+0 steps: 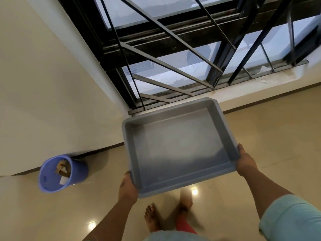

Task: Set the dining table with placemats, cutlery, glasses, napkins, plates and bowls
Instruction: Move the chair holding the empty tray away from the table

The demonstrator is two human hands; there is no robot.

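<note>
I carry a shallow grey plastic tray [175, 146] in front of me, above the floor, and nothing lies inside it. My left hand [127, 187] grips its near left corner, thumb on the rim and fingers hidden beneath. My right hand [245, 162] grips the near right edge, fingers curled over the rim. No table, placemats, cutlery, glasses, napkins, plates or bowls are in view.
A blue waste bin [60, 173] holding scraps of paper and card stands by the cream wall [43, 84] at the left. A large window with black metal bars [173, 54] rises ahead. The glossy beige tiled floor [269, 136] spreads around my bare feet [152, 216].
</note>
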